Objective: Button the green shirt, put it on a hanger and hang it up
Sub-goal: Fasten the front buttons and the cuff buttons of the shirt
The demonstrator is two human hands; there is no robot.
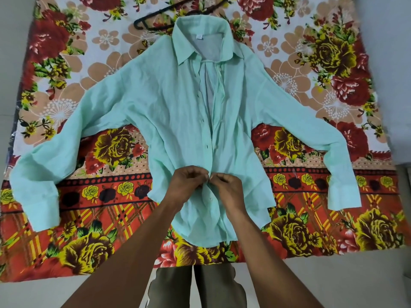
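The scene is bright and evenly lit, with soft, diffuse light and no hard glare. Shadows are faint: a thin soft edge shows under the green shirt (169, 103) along its sleeves and hem, and a little shade sits beneath the two hands where they meet. Colours on the floral bedsheet (333, 63) read saturated and clear. The wide-angle lens bends the picture strongly, so the sheet's straight edges curve towards the left and right borders and the near forearms look stretched. Focus is fairly sharp at the centre; detail goes soft and slightly smeared towards the corners. The black hanger (155, 17) at the far edge stays distinct.
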